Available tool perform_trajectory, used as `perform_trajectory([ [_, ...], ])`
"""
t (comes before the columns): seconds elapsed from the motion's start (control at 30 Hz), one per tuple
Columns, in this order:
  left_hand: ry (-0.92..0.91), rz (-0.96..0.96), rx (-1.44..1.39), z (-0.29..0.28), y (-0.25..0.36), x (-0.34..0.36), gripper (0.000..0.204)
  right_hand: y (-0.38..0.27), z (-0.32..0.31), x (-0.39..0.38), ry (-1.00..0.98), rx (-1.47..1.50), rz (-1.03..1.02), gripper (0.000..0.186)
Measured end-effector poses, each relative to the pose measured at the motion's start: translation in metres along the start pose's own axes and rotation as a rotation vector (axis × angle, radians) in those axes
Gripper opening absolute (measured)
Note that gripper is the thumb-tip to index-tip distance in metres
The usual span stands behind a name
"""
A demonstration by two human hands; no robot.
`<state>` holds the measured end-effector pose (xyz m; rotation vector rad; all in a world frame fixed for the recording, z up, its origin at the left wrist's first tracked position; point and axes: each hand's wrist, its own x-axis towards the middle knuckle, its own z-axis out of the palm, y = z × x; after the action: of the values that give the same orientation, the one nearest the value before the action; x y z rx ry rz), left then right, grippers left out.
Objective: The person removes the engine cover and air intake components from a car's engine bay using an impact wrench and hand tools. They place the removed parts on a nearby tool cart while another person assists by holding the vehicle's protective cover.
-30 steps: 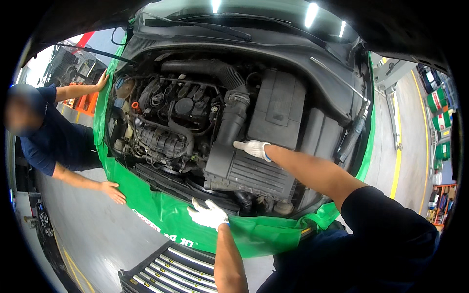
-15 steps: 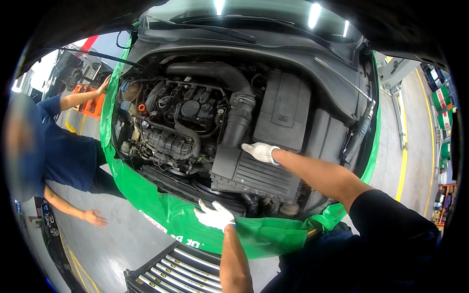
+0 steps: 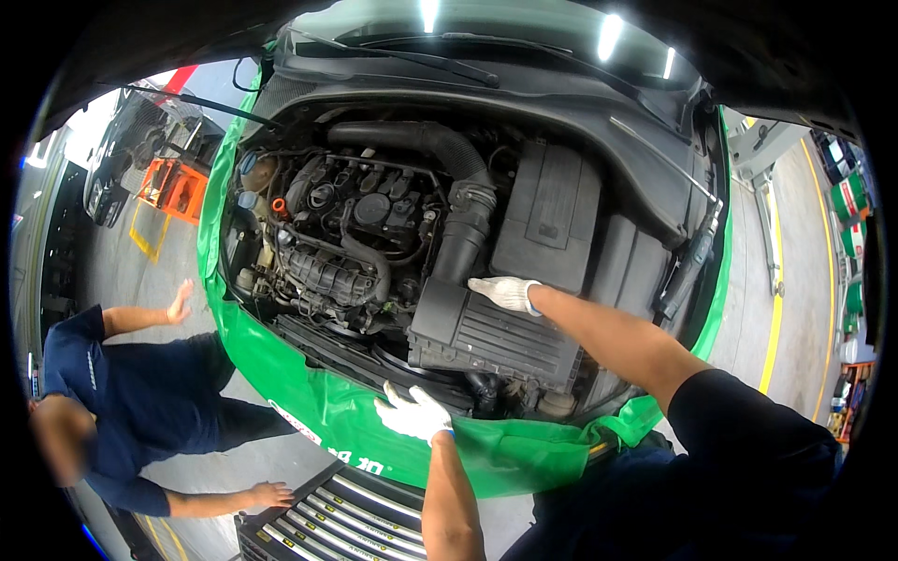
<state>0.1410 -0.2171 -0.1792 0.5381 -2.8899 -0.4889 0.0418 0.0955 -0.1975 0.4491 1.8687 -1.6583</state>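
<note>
Atop the airbox (image 3: 505, 341), the right hand (image 3: 506, 294) is rested, though its grip cannot be told; before the airbox, the left hand (image 3: 413, 412) is held spread wide.

White knit gloves (image 3: 499, 291) covered the left hand (image 3: 413, 414) and right hand (image 3: 508, 294); right of the gloves was a dark short sleeve (image 3: 725, 411).

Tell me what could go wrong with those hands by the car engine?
The right hand is at the ribbed black box; pressing hard might crack its plastic-looking lid. The bare right forearm isn't covered by the white glove, so it could get scraped on a hard edge. The left hand is over the green cover, which might slide if leaned on.
</note>
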Motion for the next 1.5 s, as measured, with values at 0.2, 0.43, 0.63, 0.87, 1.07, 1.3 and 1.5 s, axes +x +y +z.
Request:
perform_trajectory([
  [0.2,0.004,-0.004,-0.013,0.001,0.001,0.000,0.059,-0.029,-0.002,-0.033,0.023,-0.073,0.025,0.070],
  [0.43,0.027,0.015,-0.005,0.003,-0.003,0.000,0.059,-0.050,0.004,-0.052,0.075,-0.147,0.038,0.081],
  [0.63,0.012,0.025,0.002,0.004,-0.003,0.000,0.060,-0.038,0.001,-0.042,0.066,-0.151,0.048,0.087],
  [0.87,0.002,0.014,0.016,0.002,-0.005,0.001,0.060,-0.043,0.001,-0.043,0.010,-0.151,0.058,0.087],
  [1.07,0.007,0.061,0.010,0.009,-0.007,0.000,0.060,-0.014,-0.001,-0.019,0.148,-0.244,0.037,0.085],
  [1.3,0.017,0.051,0.013,0.004,-0.005,-0.001,0.060,-0.029,0.002,-0.028,0.127,-0.180,0.109,0.078],
  [1.5,0.027,0.055,0.021,0.002,-0.007,-0.001,0.060,-0.051,0.008,-0.035,0.117,-0.124,0.156,0.083],
])
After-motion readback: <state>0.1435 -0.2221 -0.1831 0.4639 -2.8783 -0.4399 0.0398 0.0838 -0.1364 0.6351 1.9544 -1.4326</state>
